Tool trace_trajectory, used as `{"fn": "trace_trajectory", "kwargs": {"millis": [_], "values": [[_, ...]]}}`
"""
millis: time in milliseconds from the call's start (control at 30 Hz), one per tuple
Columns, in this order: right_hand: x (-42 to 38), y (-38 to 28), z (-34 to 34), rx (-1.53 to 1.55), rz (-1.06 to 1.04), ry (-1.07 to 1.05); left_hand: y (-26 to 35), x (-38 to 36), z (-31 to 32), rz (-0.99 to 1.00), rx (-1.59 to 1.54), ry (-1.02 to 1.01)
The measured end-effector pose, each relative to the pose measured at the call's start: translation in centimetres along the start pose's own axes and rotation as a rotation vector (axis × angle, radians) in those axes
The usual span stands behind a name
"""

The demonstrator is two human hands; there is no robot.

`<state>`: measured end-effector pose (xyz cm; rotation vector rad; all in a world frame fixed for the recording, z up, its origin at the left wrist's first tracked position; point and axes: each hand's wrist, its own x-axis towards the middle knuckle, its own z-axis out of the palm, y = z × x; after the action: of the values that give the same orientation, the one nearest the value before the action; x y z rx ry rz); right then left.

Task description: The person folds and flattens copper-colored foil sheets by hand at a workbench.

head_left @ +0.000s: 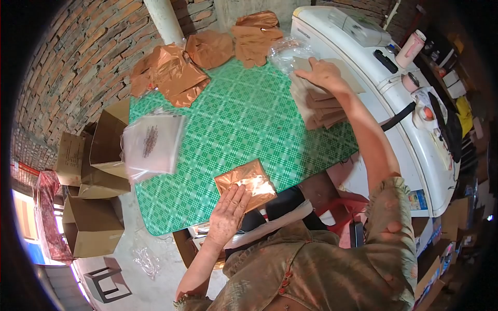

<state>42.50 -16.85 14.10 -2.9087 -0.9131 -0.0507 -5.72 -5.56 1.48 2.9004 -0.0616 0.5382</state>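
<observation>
My left hand (228,215) lies flat, fingers stretched out, on a shiny copper-coloured foil packet (254,181) at the near edge of the table. Farther off to the right, my right hand (324,75) reaches over a stack of flat brown card pieces (324,109). Its fingers are apart and touch the top of the stack; I see no piece lifted in it. Beside that hand is a crumpled clear plastic bag (290,52). Several copper-coloured foil sheets (179,72) lie loosely along the far side of the table.
A green checked cloth (233,119) covers the table. Clear printed plastic bags (153,142) overhang its left edge, near open cardboard boxes (96,223). On the right, a white chest freezer (373,88) carries a pink bottle (411,49). A brick wall (78,67) stands behind.
</observation>
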Motion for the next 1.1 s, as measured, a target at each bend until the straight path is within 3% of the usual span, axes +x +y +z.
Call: {"fn": "trace_trajectory", "kwargs": {"millis": [100, 233, 300, 400, 500, 667, 800, 900, 967, 1100], "values": [[0.4, 0.6, 0.2, 0.064, -0.034, 0.060, 0.1, 0.0, -0.1, -0.014, -0.030, 0.000], [2.1, 1.6, -0.1, -0.160, -0.162, 0.009, 0.1, 0.0, -0.1, -0.012, -0.037, 0.009], [1.2, 0.5, -0.3, -0.063, -0.042, 0.123, 0.2, 0.1, -0.3, -0.018, -0.055, -0.002], [-2.5, -3.4, -2.9, -0.182, -0.136, 0.283, 0.2, 0.2, -0.4, -0.020, -0.066, 0.009], [-5.9, -7.8, -2.6, -0.253, -0.395, 0.464, 0.3, 0.1, -0.5, -0.026, -0.070, 0.014], [-13.1, -17.3, 0.6, -0.317, -0.635, 0.423, 0.2, 0.0, -0.3, -0.041, -0.085, 0.049], [-14.5, -23.0, 5.3, -0.282, -0.826, 0.303, 0.0, -0.3, -0.1, -0.033, -0.065, 0.061], [-13.9, -25.9, 7.0, -0.361, -0.838, 0.016, -0.1, -0.4, 0.0, -0.030, -0.088, 0.084], [-13.0, -26.9, 9.7, -0.258, -0.816, 0.003, -0.3, -0.3, -0.2, 0.001, -0.080, 0.088], [-12.6, -28.8, 7.8, -0.102, -0.757, -0.129, -0.4, -0.6, -0.3, 0.014, -0.104, 0.102]]}}
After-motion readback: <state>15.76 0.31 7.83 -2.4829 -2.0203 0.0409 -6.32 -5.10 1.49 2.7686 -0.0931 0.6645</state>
